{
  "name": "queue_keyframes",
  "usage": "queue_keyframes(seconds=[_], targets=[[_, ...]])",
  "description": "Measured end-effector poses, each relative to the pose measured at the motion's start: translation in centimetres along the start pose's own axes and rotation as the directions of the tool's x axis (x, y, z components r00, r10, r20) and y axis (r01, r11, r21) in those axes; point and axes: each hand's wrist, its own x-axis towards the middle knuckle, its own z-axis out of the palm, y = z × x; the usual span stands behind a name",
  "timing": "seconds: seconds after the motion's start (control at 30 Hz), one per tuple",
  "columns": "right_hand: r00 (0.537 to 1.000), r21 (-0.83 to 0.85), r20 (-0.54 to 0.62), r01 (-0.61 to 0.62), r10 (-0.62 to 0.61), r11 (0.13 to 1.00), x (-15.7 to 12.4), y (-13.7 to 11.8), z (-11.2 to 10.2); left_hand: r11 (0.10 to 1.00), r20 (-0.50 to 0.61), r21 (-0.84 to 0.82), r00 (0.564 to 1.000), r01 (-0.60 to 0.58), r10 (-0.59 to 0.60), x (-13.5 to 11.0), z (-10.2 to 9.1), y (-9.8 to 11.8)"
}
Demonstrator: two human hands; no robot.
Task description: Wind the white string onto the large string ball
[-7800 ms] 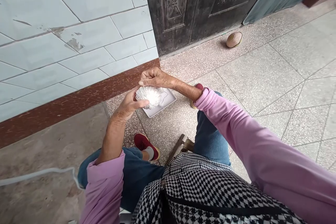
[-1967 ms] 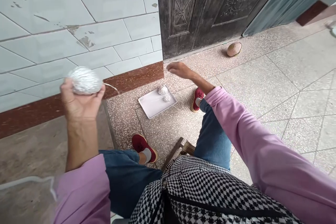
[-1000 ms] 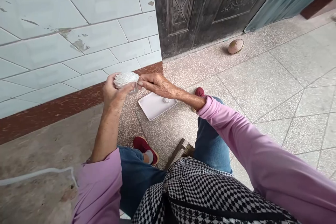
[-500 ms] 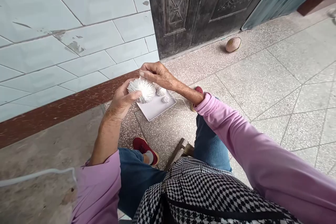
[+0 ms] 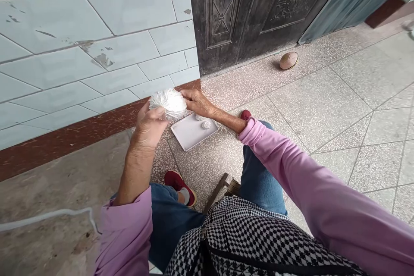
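Note:
My left hand (image 5: 149,124) is wrapped around the lower left side of a white, shaggy ball (image 5: 173,104) that looks like a pom-pom of many layered strands. From the right, my right hand (image 5: 198,102) reaches to the pom-pom, its fingers closed together at the edge; the fingertips are partly hidden. Below both hands, a pale shallow tray (image 5: 186,136) lies on the floor. In its right part sits a small white ball (image 5: 206,125), with another partly covered by my right hand. Thin pale string (image 5: 226,133) trails on the floor beside the tray.
A tiled wall (image 5: 123,56) with a dark red skirting stands close in front at the left. A dark carved door (image 5: 246,17) adjoins it. On the floor near the door lies a rounded pinkish object (image 5: 289,60). A white cord (image 5: 48,214) runs at the lower left.
The pom-pom has turned and shifted slightly left and up in my left hand. My right hand has moved from its top to its right edge. The view has tilted a little.

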Motion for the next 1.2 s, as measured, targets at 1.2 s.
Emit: queue_keyframes(seconds=[1.2], targets=[[0.999, 0.089, -0.008, 0.048, -0.047, 0.995, -0.7, -2.4, -2.8, 0.947, 0.149, 0.309, 0.979, 0.085, -0.136, -0.4, -0.4, 0.1]])
